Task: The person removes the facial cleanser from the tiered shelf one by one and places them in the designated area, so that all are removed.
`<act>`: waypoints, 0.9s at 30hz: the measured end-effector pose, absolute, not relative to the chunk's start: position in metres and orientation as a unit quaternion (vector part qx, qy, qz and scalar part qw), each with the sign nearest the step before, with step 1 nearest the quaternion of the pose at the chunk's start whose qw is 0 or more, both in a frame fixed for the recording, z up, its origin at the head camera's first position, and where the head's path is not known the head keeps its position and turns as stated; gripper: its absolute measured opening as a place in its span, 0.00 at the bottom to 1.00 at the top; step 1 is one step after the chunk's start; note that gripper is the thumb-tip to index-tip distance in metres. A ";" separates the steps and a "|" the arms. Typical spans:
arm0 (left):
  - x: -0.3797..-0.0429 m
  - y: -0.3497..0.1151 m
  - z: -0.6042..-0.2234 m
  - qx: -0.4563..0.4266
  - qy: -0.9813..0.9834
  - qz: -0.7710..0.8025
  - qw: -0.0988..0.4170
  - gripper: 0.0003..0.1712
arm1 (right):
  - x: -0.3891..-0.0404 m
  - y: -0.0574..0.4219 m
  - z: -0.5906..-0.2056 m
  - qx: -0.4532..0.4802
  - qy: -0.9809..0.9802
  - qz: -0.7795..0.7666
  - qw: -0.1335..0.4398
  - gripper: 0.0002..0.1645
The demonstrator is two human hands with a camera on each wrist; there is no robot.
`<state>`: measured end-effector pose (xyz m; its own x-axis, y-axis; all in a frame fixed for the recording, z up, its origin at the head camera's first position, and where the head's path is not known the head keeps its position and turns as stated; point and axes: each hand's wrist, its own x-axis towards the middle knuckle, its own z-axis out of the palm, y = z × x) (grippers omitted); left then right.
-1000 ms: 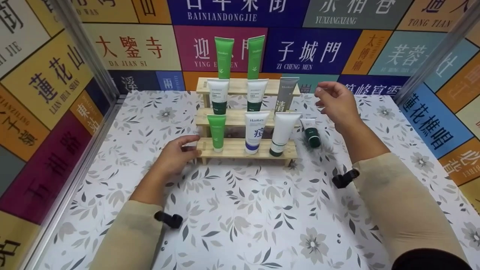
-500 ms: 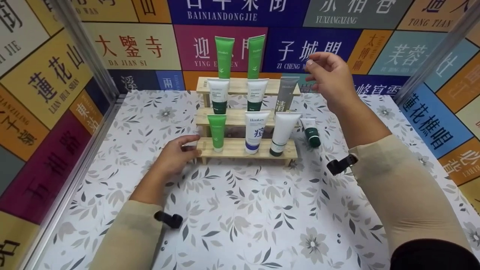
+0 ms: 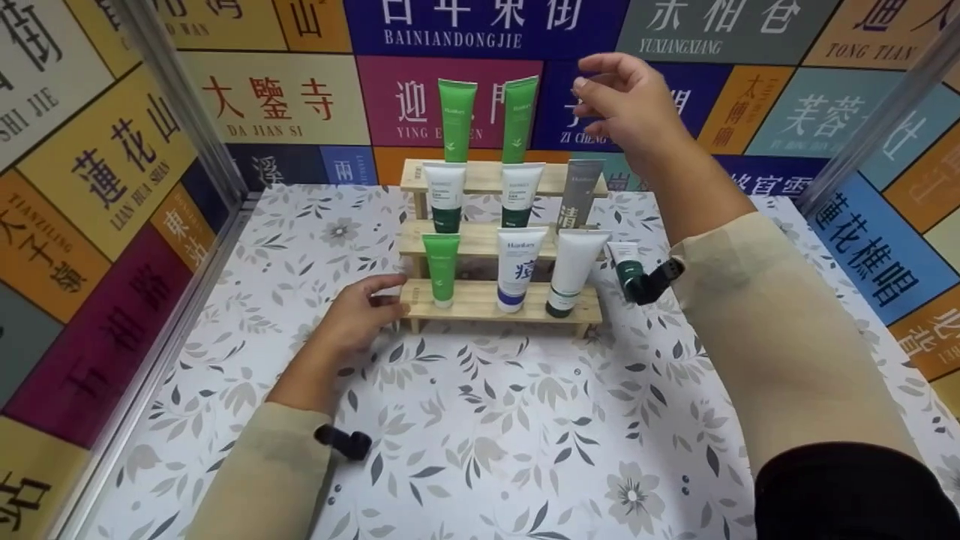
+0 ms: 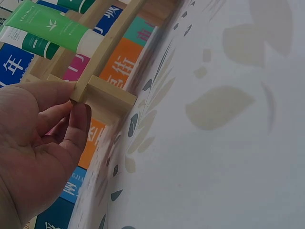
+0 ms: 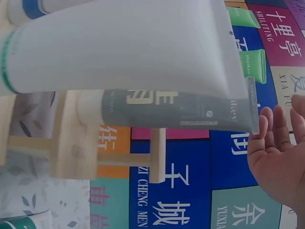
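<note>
A three-tier wooden display rack point(image 3: 480, 311) carries upright squeeze tubes. My left hand point(image 3: 362, 315) pinches the left end of its lowest step, thumb and fingers on the step's corner point(image 4: 82, 90) in the left wrist view. On that step stand a small green tube point(image 3: 440, 270), a white tube with a blue cap point(image 3: 519, 266) and a white tube with a dark green cap point(image 3: 576, 270). Two white-and-green tubes point(image 3: 444, 196) and a grey tube point(image 3: 579, 195) fill the middle step. My right hand point(image 3: 626, 97) is raised at the upper right, holding nothing, fingers loosely bent.
Two tall green tubes point(image 3: 456, 120) stand on the top step. Another white-and-green tube point(image 3: 624, 259) lies on the floral tabletop point(image 3: 465, 420) right of the rack, partly behind the right wrist's camera point(image 3: 654, 283). Printed wall panels point(image 3: 277, 97) enclose the back and sides.
My right hand has risen and moved left, from beside the rack to above its right end. The left hand keeps its hold on the rack. The head view has shifted slightly.
</note>
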<state>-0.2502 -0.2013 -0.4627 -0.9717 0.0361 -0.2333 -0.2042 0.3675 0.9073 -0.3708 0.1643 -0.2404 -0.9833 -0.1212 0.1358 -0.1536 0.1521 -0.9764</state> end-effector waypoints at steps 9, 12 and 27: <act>-0.251 -0.199 -0.461 -0.052 0.821 0.557 0.113 0.33 | -0.387 0.145 -0.228 0.088 -0.777 0.623 -0.028 0.24; -0.251 -0.200 -0.462 -0.056 0.821 0.556 0.118 0.33 | -0.390 0.142 -0.228 0.086 -0.786 0.611 -0.042 0.23; -0.250 -0.202 -0.462 -0.063 0.820 0.556 0.118 0.32 | -0.394 0.131 -0.231 0.111 -0.819 0.561 -0.050 0.23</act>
